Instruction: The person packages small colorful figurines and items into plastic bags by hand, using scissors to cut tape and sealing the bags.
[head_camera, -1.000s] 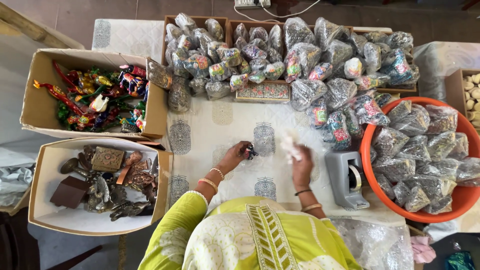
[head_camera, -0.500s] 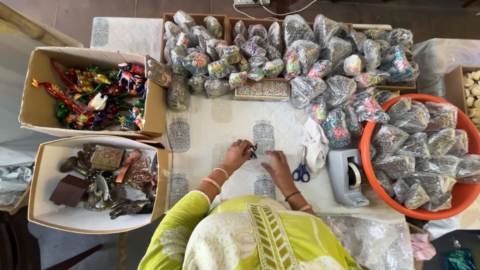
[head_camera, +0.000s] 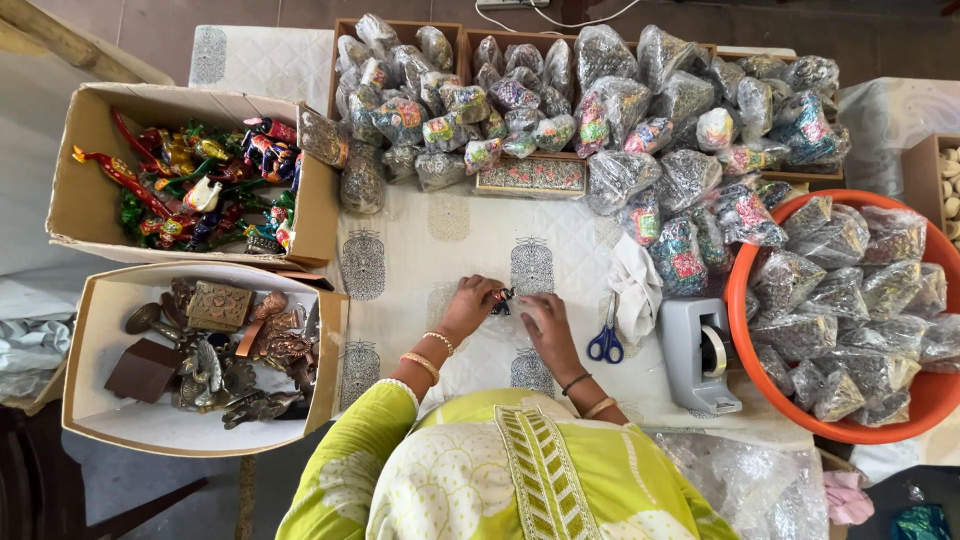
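A person in a yellow-green top is working at a table covered by a white printed cloth (head_camera: 420, 250), seen from above. Both hands are meeting on the cloth just left of the blue-handled scissors (head_camera: 606, 338). The left hand (head_camera: 470, 305) is pinching a small dark ornament (head_camera: 503, 299) with its fingers drawn narrow around it. The right hand (head_camera: 538, 316) is lying flat beside the ornament, fingers together and pressing on a clear plastic wrap (the wrap is hard to make out against the cloth). Just right of the scissors, a white crumpled cloth (head_camera: 634, 285) is lying, and beyond it a grey tape dispenser (head_camera: 698, 352) is standing. Further right of the scissors, an orange tub (head_camera: 905, 410) is holding bubble-wrapped bundles. Above the scissors, more wrapped bundles (head_camera: 600, 100) are piling up. Well left of the scissors, one cardboard box (head_camera: 85, 190) is holding colourful figures and another box (head_camera: 95, 400) is holding brown metal pieces.
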